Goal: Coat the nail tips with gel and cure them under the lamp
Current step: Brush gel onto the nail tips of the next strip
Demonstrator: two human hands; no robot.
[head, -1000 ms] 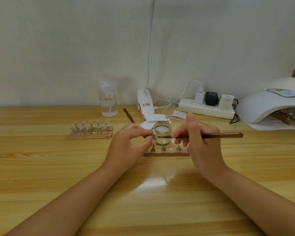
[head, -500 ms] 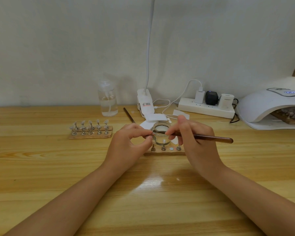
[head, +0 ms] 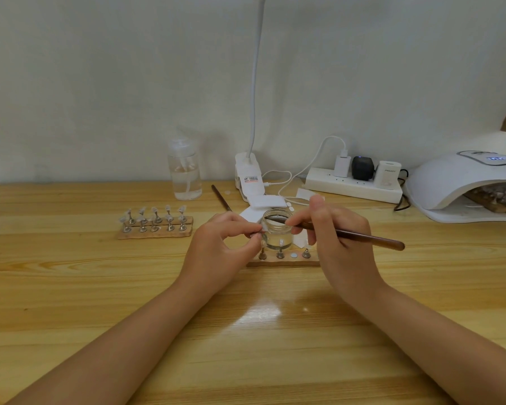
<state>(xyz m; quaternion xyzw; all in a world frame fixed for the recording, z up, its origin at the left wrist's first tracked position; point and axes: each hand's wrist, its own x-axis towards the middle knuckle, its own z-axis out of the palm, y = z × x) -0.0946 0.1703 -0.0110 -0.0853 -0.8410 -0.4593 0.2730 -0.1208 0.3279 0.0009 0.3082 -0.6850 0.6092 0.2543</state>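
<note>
Nail tip (head: 264, 228): a small, thin, translucent plastic shell, pinched by its stand between the thumb and forefinger of the left hand (head: 220, 249); the exact contact under the fingers is partly hidden. It sits at the centre of the wooden table (head: 70, 287), just off the 9 o'clock side of the glass gel jar (head: 277, 232). Judged by appearance, the tip is very light, springy rather than rigid, and slick once coated; handle it only by the metal stand beneath it, never by the coated face, and keep the pinch light so it does not flick off. The right hand (head: 338, 244) grips the brush (head: 348, 233) pencil-fashion near the ferrule, the bristle end resting across the jar's open mouth and the brown handle running out toward 4 o'clock. The jar is glass, so it is probably heavy for its size and breakable; it stands on the near wooden holder strip (head: 284, 262), which carries several bare metal stands. At 9 o'clock from the hands, well apart, a second holder strip (head: 155, 232) bears two rows of mounted tips. At 2 o'clock, the curing lamp (head: 465, 182) is lit, with another strip inside its opening. A spray bottle (head: 184, 176), a desk lamp base (head: 249, 178) and a power strip (head: 354, 185) stand along the wall at 12 o'clock.
</note>
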